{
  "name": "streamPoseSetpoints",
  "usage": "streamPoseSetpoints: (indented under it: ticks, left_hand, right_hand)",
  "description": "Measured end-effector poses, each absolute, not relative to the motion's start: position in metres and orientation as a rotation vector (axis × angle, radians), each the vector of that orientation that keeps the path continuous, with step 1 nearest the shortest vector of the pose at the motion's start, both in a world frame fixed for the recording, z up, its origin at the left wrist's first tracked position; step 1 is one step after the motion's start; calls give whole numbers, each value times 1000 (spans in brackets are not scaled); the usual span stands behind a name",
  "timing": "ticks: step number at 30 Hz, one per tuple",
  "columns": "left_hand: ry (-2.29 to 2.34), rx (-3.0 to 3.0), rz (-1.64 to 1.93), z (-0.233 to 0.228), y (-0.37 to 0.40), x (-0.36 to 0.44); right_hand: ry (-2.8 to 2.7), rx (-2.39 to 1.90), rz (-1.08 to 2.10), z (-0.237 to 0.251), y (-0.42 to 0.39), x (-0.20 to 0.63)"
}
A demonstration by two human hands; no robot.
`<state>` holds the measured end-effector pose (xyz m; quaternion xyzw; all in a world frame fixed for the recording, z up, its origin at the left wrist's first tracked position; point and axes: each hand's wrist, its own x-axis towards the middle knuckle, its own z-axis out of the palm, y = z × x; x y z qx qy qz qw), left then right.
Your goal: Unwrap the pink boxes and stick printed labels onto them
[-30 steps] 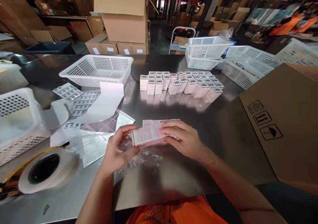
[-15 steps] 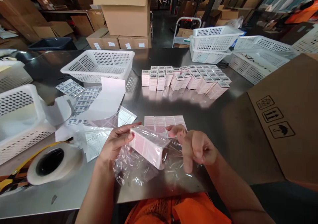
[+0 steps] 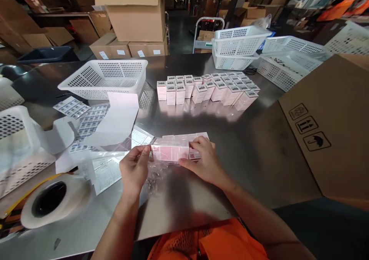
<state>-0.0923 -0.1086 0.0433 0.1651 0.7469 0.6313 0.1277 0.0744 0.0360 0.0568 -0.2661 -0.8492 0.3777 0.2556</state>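
Note:
A pink-and-white pack of small boxes (image 3: 170, 152), partly in clear film, is held level between my two hands over the metal table. My left hand (image 3: 135, 169) pinches its left end with thumb and fingers. On the right end, my right hand (image 3: 206, 160) grips with the thumb below and the fingers above. Behind it lies another row of pink-and-white boxes (image 3: 201, 136), partly hidden by the held pack and my right hand. Crumpled clear film (image 3: 155, 179) lies below the pack, near my left hand.
Several upright small boxes (image 3: 198, 93) stand in rows farther back. A white basket (image 3: 106, 87), label sheets (image 3: 92, 121) and a tape roll (image 3: 72, 198) are on the left. A large carton (image 3: 331, 137) borders the right; stacked white baskets (image 3: 239, 47) stand behind.
The pack has turned from slanted to level, and my right hand has come from beside it to grip its right end. The loose film has dropped lower and shows less. The view has shifted slightly.

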Motion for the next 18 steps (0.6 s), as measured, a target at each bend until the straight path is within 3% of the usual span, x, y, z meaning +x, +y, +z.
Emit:
streamPoseSetpoints:
  ticks: [3,6,12,18]
  left_hand:
    - [2127,488,1992,48,-109,-87]
    - [1924,355,2246,57,-114,-94]
    - [2073,308,2171,73,-129,-106]
    - [2386,727,1919,72,-124,-100]
  right_hand:
    - [-1920,-731,1493,51,42,69]
    - [-1508,-752,1664,55,74,80]
    - [-1633,-955,1456,55,172,133]
    - [-2120,-1054,1228,6,167,127]
